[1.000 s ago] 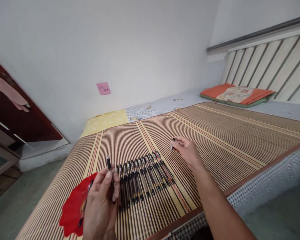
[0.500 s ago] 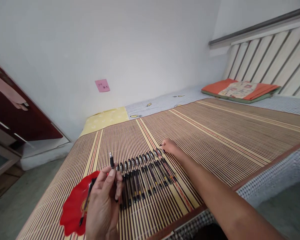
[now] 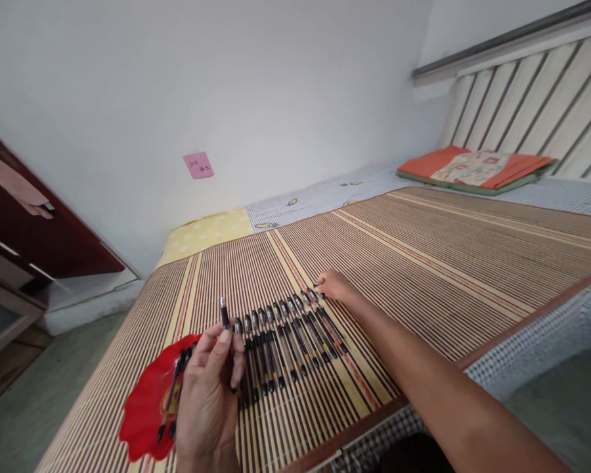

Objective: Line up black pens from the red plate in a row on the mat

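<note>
My left hand (image 3: 211, 387) is closed around a pen (image 3: 224, 316), whose silver tip and black grip point up above the fingers. Beside it, a row of capped black pens (image 3: 280, 348) with clear barrels lies side by side on the striped mat (image 3: 398, 263). At the far right end of that row, my right hand (image 3: 335, 286) pinches a small black piece (image 3: 317, 285) that looks like a pen cap; the fingers partly hide it. Left of my left hand, a red scalloped plate (image 3: 132, 420) holds a few black pens (image 3: 170, 394), partly covered by the hand.
The mat covers a bed against a white wall (image 3: 295, 85). Folded orange cloth (image 3: 418, 164) lies at the far right by the slatted headboard (image 3: 532, 98). A pink note (image 3: 198, 165) is stuck to the wall. A dark red door (image 3: 69, 236) stands at the left.
The view has shifted slightly. Both hands keep almost the same places and grips, and a second pen end now shows on the red plate.
</note>
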Tool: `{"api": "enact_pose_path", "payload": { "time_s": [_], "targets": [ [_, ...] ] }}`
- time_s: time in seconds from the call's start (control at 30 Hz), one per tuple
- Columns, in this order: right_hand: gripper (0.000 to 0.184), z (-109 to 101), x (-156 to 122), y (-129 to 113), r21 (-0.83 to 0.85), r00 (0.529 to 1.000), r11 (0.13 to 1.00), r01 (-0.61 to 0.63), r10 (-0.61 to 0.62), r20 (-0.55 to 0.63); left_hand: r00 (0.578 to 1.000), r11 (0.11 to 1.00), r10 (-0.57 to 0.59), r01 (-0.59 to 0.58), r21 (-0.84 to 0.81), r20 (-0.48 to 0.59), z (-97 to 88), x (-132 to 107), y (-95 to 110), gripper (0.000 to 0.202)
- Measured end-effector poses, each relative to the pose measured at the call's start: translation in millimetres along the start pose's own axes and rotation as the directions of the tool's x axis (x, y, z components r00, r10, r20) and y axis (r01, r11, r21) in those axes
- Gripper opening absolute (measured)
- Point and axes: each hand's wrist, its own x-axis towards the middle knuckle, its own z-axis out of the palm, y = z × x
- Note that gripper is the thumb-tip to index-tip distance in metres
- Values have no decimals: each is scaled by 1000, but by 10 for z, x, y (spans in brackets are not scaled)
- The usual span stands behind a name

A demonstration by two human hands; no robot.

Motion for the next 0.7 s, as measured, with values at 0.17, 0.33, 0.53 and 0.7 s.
{"api": "enact_pose_path", "payload": {
  "time_s": [0.17, 0.33, 0.53, 0.7],
  "targets": [
    [13, -9, -35, -22, 7, 1000, 1000, -4, 4, 0, 1000, 1000, -7, 7, -8, -2, -4, 16, -26, 34],
    [12, -28, -81, -34, 25, 1000, 1000, -7, 7, -6, 1000, 1000, -19, 18, -10, -23, 23, 16, -21, 35],
    [14, -35, -76, -15, 44, 1000, 999, 1, -1, -1, 999, 1000, -15, 15, -15, -43, 34, 20, -27, 37],
    [28, -34, -73, 32, 79, 1000, 997, 19, -17, -18, 999, 1000, -20, 20, -8, -32, 37, 32, -46, 38]
  ]
}}
